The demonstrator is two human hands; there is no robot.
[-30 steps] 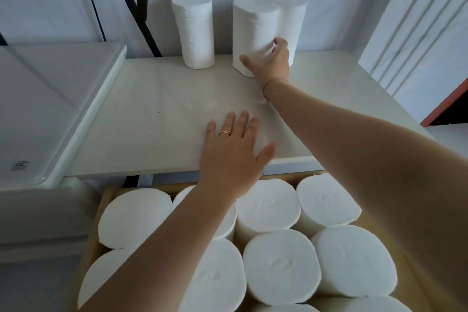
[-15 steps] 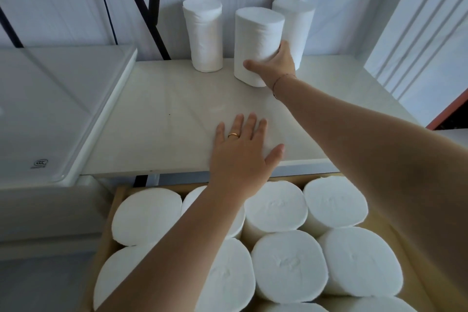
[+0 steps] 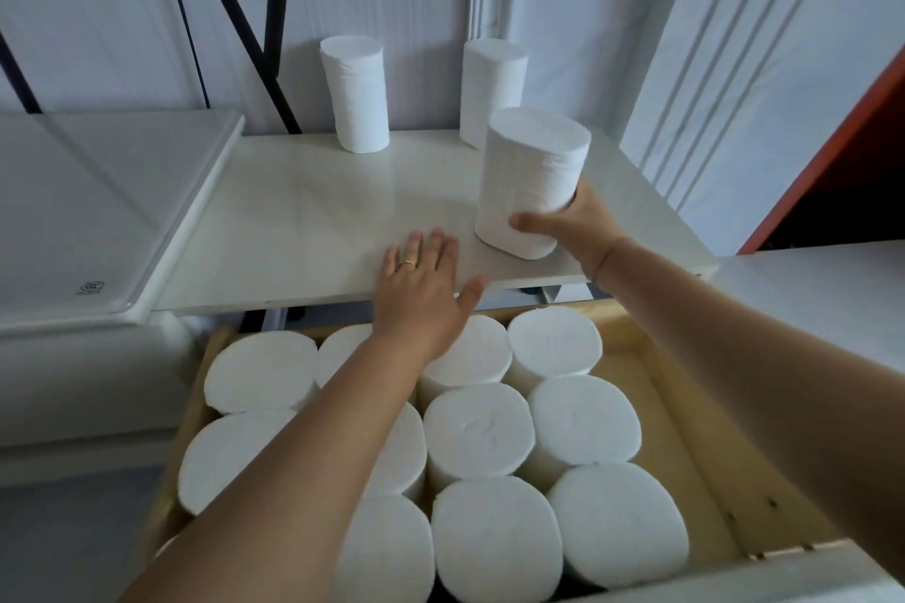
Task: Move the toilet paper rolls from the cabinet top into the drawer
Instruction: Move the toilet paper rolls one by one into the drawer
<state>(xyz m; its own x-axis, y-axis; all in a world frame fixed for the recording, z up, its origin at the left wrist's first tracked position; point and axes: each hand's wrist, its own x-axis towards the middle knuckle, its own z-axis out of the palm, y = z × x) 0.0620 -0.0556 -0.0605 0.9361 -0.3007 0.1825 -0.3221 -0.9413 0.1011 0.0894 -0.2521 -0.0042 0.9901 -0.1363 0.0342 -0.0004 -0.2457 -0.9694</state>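
Now: my right hand (image 3: 573,230) grips one roll (image 3: 534,181) low down, thumb across its near side. The roll is at the near right of the top (image 3: 303,220), slightly tilted; I cannot tell if its base touches. My left hand (image 3: 426,294) lies flat with straight fingers on the top's near edge. Two far rolls (image 3: 355,98) wait. The drawer (image 3: 685,446) is packed, with bare wood only on the right. Plan: lift clear of the edge, then lower the roll upright there. The grip is low, so mind tipping.

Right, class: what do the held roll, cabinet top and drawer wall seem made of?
Held white cylindrical roll: soft matte tissue paper, layered sides. Pale cabinet top: glossy, perhaps stone or laminate, faint reflections. Tan drawer wall: probably bare matte wood.
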